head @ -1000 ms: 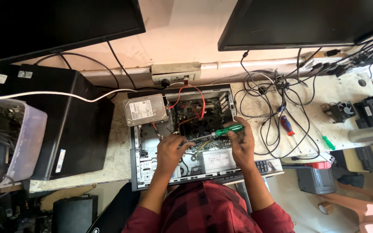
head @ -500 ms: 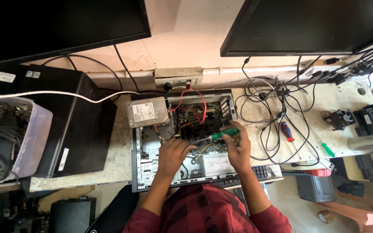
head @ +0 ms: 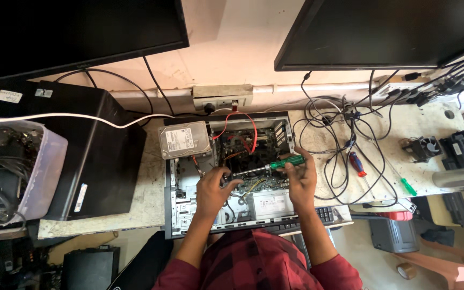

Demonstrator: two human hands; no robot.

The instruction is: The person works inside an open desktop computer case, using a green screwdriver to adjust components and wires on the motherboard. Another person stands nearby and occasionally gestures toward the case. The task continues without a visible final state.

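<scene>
The right hand (head: 301, 180) is gripping a green-handled screwdriver (head: 268, 166) lying nearly level over the open computer case (head: 170, 204), its tip pointing left toward the left hand (head: 213, 189), whose fingers are pinching the shaft's end.

The screwdriver (head: 269, 165) has a glossy, translucent green plastic handle and a bright, smooth metal shaft. The open computer case (head: 173, 204) shows dull grey sheet metal, punched with holes along its frame. The hard drive (head: 185, 139) lying on its edge is brushed silvery metal under a white paper label. The tabletop (head: 149, 182) is pale, mottled stone, matt and scuffed. A storage bin (head: 49, 166) at the left is cloudy, semi-clear plastic. The sleeves (head: 253, 266) are soft checked cloth in red and black. Both monitors (head: 382, 32) have smooth, dark glossy screens.
</scene>
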